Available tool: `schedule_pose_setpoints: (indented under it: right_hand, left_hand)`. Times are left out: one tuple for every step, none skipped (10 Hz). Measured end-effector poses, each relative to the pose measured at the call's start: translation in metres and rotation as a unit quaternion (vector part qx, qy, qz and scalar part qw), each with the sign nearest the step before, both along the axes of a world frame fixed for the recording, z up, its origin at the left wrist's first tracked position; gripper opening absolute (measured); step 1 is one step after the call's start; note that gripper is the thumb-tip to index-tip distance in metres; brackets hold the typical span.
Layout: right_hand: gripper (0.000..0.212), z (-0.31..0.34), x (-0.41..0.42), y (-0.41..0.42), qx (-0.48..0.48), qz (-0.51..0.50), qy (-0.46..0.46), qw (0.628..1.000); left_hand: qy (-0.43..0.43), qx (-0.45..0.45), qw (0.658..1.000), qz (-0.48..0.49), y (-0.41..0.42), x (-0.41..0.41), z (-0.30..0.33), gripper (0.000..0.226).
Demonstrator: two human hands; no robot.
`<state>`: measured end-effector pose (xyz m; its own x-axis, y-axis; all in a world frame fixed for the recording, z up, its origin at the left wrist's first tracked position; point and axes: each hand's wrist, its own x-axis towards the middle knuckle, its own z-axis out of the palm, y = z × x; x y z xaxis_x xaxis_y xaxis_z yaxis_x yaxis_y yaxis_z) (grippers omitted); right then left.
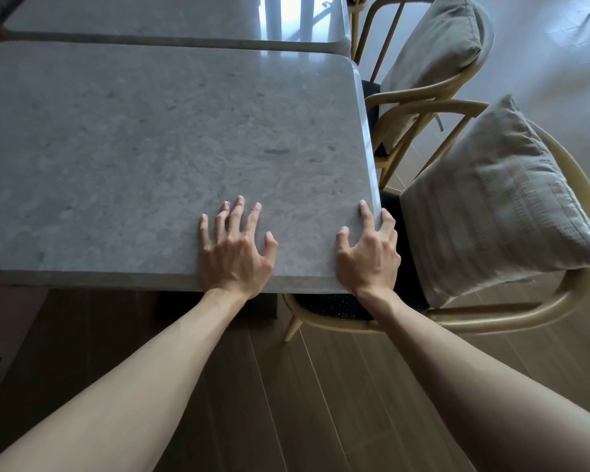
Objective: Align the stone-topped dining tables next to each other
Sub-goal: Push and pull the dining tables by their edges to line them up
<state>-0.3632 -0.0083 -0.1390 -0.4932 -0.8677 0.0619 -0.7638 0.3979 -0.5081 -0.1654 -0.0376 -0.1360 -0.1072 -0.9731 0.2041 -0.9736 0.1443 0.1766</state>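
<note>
While both bare forearms reach up from the bottom of the frame, the left hand (234, 252) is laid palm-down on the near bench (143, 148), low and just right of centre, with its fingers spread and nearly straight; nothing is gripped by it. The right hand (368, 255) is set at the bench's near right corner: its thumb and forefinger are spread on the stone top, while the other fingers are bent over the right edge, so the corner is held rather than merely touched.

The near bench, a grey mottled stone slab with rounded corners, fills the left and middle of the frame, its front edge running across just above the wrists. Beyond it, along the top of the frame, a second stone-topped bench (133, 18) is seen, its long edge lying parallel to the near one's far edge with a narrow dark gap between them. Whether the two right ends are flush cannot be told for certain; the far one appears set slightly leftward.

At the right, two pale wooden chairs are drawn up to the bench edges. A beige cushion (498, 199) is propped in the nearer chair (511, 318), and another cushion (436, 46) in the farther chair (419, 103) at upper right. Dark wooden floor planks (304, 403) are seen under the forearms.
</note>
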Motion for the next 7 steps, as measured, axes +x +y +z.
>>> schedule_pose_setpoints:
  right_hand:
    - [0.065, 0.0005, -0.0008, -0.0003, 0.0, 0.002, 0.0, 1.0]
    - [0.065, 0.0016, -0.0006, -0.0004, 0.002, 0.005, -0.004, 1.0]
    - [0.064, 0.002, -0.0006, -0.0006, 0.003, 0.005, -0.003, 1.0]
    - [0.064, 0.0022, -0.0014, -0.0007, 0.006, 0.006, -0.004, 1.0]
    - [0.063, 0.0033, -0.0017, -0.0015, 0.009, 0.008, -0.002, 1.0]
    - [0.064, 0.001, -0.0022, -0.002, 0.007, 0.006, -0.002, 1.0]
    - [0.065, 0.0019, -0.0018, -0.0019, 0.014, 0.007, -0.004, 1.0]
  left_hand:
    - [0.001, -0.001, 1.0, 0.001, -0.0009, -0.0007, -0.001, 0.06]
    - [0.004, -0.009, 1.0, 0.0, -0.0011, -0.0006, -0.003, 0.06]
    - [0.001, -0.006, 1.0, 0.0, -0.0014, -0.0002, -0.0023, 0.06]
    - [0.004, 0.002, 1.0, -0.002, -0.0011, -0.0005, -0.0013, 0.06]
    - [-0.001, 0.011, 1.0, -0.003, -0.0012, -0.0008, 0.001, 0.06]
    - [0.002, 0.007, 1.0, -0.002, -0.0022, -0.0014, 0.0015, 0.06]
    - [0.015, 0.007, 1.0, 0.002, -0.0012, -0.003, 0.0039, 0.061]
